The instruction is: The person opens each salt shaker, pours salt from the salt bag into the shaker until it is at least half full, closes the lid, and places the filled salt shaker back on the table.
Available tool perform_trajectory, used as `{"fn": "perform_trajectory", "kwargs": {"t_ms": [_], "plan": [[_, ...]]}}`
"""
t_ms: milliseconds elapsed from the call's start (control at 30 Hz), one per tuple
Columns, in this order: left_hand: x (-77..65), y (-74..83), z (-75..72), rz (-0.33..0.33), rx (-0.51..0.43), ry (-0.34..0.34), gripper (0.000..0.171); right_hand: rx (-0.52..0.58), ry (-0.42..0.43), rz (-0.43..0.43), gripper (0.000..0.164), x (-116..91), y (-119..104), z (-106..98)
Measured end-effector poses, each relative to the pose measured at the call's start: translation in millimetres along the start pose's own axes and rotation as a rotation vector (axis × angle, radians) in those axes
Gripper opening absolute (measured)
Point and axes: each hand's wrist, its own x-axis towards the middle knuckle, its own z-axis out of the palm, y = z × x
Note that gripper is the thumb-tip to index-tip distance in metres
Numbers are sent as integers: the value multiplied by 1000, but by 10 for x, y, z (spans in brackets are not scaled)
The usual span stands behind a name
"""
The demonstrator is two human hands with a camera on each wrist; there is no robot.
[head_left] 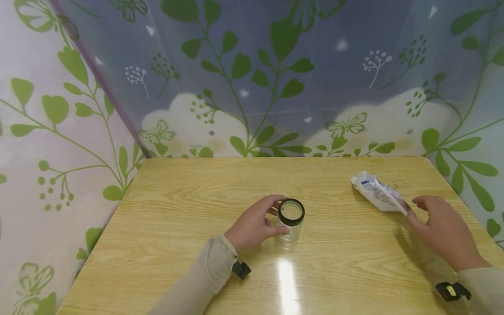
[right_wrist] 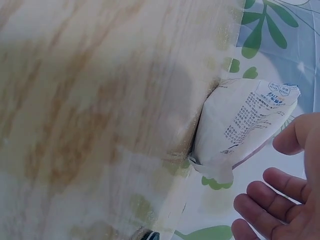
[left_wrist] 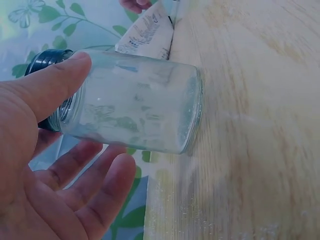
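Note:
A clear glass jar (head_left: 292,232) with a black rim (head_left: 291,212) stands upright on the table. My left hand (head_left: 257,222) holds it near the top, the thumb lying across the neck in the left wrist view and the lower fingers (left_wrist: 117,185) spread off the glass. To the right lies a white paper-like bag of salt (head_left: 378,194), printed with blue and dark lettering, its body crumpled. My right hand (head_left: 445,229) hovers at the bag's near end, thumb close to its edge. The right wrist view shows its fingers (right_wrist: 260,210) loosely bent and apart from the bag (right_wrist: 240,120).
The wood-grain table (head_left: 177,188) ends at a back wall hung with a leaf-and-butterfly printed cloth (head_left: 252,87); similar cloth covers both sides. Small pale specks (left_wrist: 270,230) dot the tabletop in the left wrist view. Each wrist wears a black strap piece (head_left: 241,270).

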Motion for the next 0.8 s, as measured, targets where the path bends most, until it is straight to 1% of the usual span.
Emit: {"fn": "perform_trajectory", "kwargs": {"t_ms": [67,100,167,233,300,333,400,433,500,533,567,633,667,733,800], "plan": [[-5,4,3,-4,-21,0,67,-1,9,-4,45,-10,-23,-7],[-9,6,4,-13,-35,1,62,-1,26,-8,43,-26,-49,-8],[-18,13,11,-37,-59,-2,58,15,73,-30,37,-79,-157,-19],[-19,17,14,-50,-50,2,65,36,150,-99,29,-157,-376,-17],[-18,20,8,-50,-23,3,77,71,228,-204,23,-225,-679,1],[-16,20,4,-49,-5,5,85,94,231,-247,22,-246,-863,7],[-14,10,-9,-43,33,9,94,129,203,-321,22,-248,-1241,35],[-13,3,-14,-36,43,10,94,148,162,-333,24,-228,-1424,52],[-14,-14,-18,-21,49,13,86,179,58,-321,36,-155,-1768,102],[-18,-23,-16,-12,56,18,82,182,1,-305,46,-109,-1915,137],[-20,-32,-12,1,61,21,78,175,-35,-303,55,-58,-2046,179],[-18,-38,-2,28,64,27,71,151,-86,-301,72,45,-2255,267],[-19,-38,5,36,66,25,71,130,-93,-307,77,92,-2330,307],[-14,-36,20,48,71,19,70,88,-88,-332,79,167,-2419,370],[-2,-25,36,54,71,11,68,67,-78,-361,76,217,-2444,393]]}}
